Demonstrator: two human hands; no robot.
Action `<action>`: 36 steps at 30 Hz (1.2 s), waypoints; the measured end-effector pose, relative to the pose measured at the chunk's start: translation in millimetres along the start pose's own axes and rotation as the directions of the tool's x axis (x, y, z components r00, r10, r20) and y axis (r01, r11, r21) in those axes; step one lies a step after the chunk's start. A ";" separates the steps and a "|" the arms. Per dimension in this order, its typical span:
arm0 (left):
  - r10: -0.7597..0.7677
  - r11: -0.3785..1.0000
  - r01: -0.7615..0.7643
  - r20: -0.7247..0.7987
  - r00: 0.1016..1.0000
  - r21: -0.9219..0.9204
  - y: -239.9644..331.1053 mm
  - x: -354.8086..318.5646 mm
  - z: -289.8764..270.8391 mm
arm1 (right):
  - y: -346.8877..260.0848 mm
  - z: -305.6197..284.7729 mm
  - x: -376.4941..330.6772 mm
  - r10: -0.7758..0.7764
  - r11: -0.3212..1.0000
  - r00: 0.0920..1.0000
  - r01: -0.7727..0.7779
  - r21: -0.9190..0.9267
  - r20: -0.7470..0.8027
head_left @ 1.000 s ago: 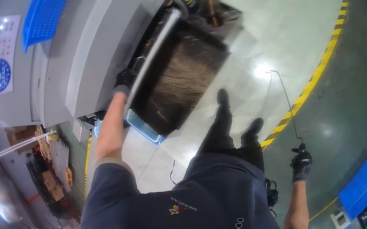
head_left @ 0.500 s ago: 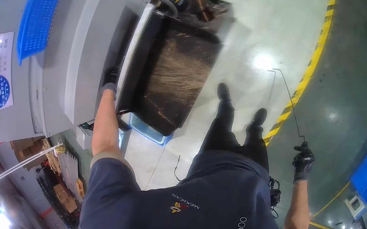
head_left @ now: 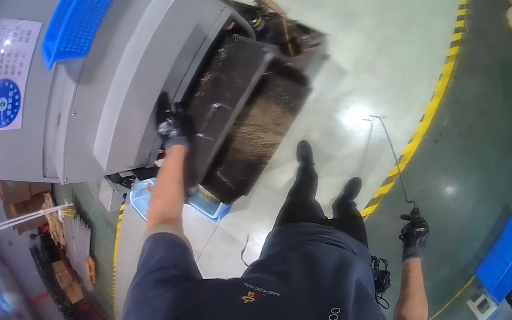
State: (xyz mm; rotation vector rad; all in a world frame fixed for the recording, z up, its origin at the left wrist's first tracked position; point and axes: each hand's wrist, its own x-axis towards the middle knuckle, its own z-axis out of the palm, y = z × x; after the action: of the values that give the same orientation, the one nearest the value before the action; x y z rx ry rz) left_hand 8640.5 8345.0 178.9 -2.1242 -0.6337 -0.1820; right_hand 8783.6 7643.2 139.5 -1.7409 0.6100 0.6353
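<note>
Drawer (head_left: 226, 114) in left hand (head_left: 173, 123)

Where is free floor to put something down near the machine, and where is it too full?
Free: the pale floor between the grey machine and the yellow-black line. Crowded: under the dark door by the blue tray, and the boxes lower left.
</note>
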 end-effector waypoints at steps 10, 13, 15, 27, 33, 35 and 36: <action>0.265 0.694 -0.155 0.050 0.963 -0.703 151.5 -84.1 1.2 | -37.5 1.7 -15.2 -0.037 0.987 0.998 0.028 -0.161 -0.055; 0.307 0.051 0.713 0.690 0.656 -0.700 192.2 -145.8 11.3 | -43.3 2.6 -15.7 0.063 0.972 0.998 -0.066 -0.227 -0.023; 0.446 0.274 0.524 0.589 0.673 -0.806 220.7 -130.2 -14.7 | -32.9 -14.5 -12.6 0.027 0.968 0.995 -0.049 -0.245 -0.091; 0.117 0.622 0.335 0.507 0.854 -0.708 236.2 -81.9 28.6 | -65.4 23.9 2.4 0.021 0.941 0.997 -0.043 -0.334 -0.069; 0.286 0.643 0.551 0.834 0.472 -0.532 153.6 11.2 -69.6 | -105.4 20.0 22.1 0.009 0.961 1.000 -0.013 -0.276 -0.016; 0.136 0.527 0.647 0.806 0.576 -0.551 110.6 39.2 -111.3 | -116.9 11.9 41.4 0.049 0.955 0.999 -0.049 -0.294 -0.006; 0.059 0.467 0.681 0.788 0.613 -0.565 89.5 47.6 -132.5 | -121.5 5.0 53.1 -0.035 0.960 0.998 0.046 -0.276 0.043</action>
State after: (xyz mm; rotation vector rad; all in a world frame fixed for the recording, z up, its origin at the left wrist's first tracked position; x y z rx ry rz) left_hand 8739.7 8214.5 210.2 -2.9974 -1.8104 0.2374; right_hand 8904.6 7672.6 185.6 -1.9912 0.4744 0.7512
